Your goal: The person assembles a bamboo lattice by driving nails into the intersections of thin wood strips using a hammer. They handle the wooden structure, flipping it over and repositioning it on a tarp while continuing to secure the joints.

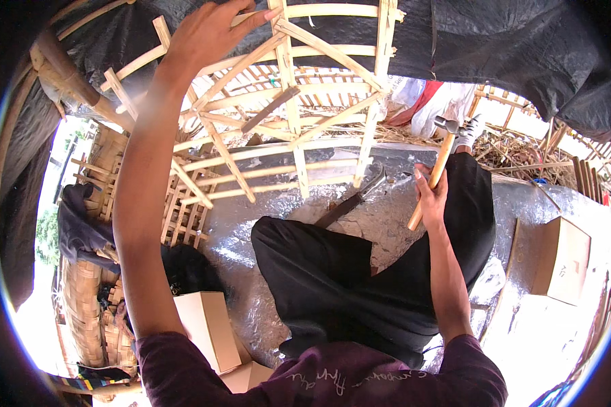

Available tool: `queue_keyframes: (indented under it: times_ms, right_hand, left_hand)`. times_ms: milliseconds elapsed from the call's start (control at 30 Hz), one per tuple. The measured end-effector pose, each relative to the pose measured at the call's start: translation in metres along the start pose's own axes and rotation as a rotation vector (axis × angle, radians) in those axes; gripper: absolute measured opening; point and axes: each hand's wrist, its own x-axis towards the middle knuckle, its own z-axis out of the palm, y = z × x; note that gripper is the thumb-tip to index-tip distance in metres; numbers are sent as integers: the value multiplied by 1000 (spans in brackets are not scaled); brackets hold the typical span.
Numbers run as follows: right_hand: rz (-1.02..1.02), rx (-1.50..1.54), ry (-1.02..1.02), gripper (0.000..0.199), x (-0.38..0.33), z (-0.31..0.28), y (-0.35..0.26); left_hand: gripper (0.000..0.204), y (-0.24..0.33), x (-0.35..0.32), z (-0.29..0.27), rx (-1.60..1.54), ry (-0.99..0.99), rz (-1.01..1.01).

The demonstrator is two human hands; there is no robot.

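Left hand [207, 30]: raised high, fingers spread and laid flat against the upper slats of the bamboo frame [292, 108]; grip open, resting on the frame rather than closed round it.

Right hand [431, 193]: grip closed round the lower part of the wooden handle of a hammer [440, 159], metal head uppermost, shaft tilted slightly to the right.

Bamboo frame: open lattice of pale split strips, crossed and braced diagonally, standing directly ahead of the person, over the knees.

Person: seated, legs in black trousers [346, 271] folded on a silver sheet [251, 237].

Long dark blade [353, 200]: lying on the sheet, just beyond the knees, below the frame.

Cardboard boxes: one [557, 258] at right, another [207, 329] at lower left.

Black tarpaulin [509, 47]: overhead.
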Motion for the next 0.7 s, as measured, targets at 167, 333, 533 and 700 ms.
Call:
queue_keyframes:
  times_ms: [167, 333, 533, 700]
  right_hand:
    - [-51, 124, -211, 42, -8, 6, 21]
    - [213, 227, -227, 29, -20, 16, 11]
    - [424, 240, -263, 34, -25, 16, -9]
    - [612, 161, -350, 36, -63, 15, -11]
  left_hand:
    - [53, 3, -4, 15, -230, -67, 26]
    - [68, 16, 0, 34, -191, -162, -39]
    - [71, -10, -6, 73, -206, -347, -113]
    - [60, -25, -95, 134, -255, -571, -331]
